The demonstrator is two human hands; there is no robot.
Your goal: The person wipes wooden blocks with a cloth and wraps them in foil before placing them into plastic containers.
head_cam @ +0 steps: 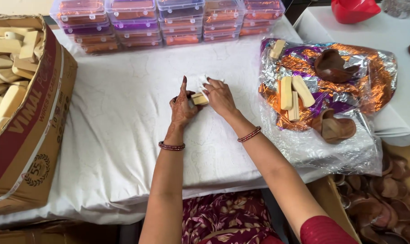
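On the white cloth: both hands meet at the middle of the table (123,135), well clear of the edges.
Left hand (183,108): fingers curled around a small pale wooden block (198,99), forefinger sticking straight up, free of it.
Right hand (219,96): fingertips pinched together on a bit of white wrapping (204,81) at the block's top, touching the block too.
Block: held between the two hands, just above the cloth, lying roughly flat.
To the person's right: a crinkled foil sheet (322,144) in silver, orange and purple, with more pale blocks (293,92) and brown clay lamps (332,65) lying on it.
Far edge: stacked clear plastic boxes (168,22) in a row.
To the left: a cardboard carton (33,135) heaped with pale blocks.
Low right: more brown lamps (385,199) piled below the table.
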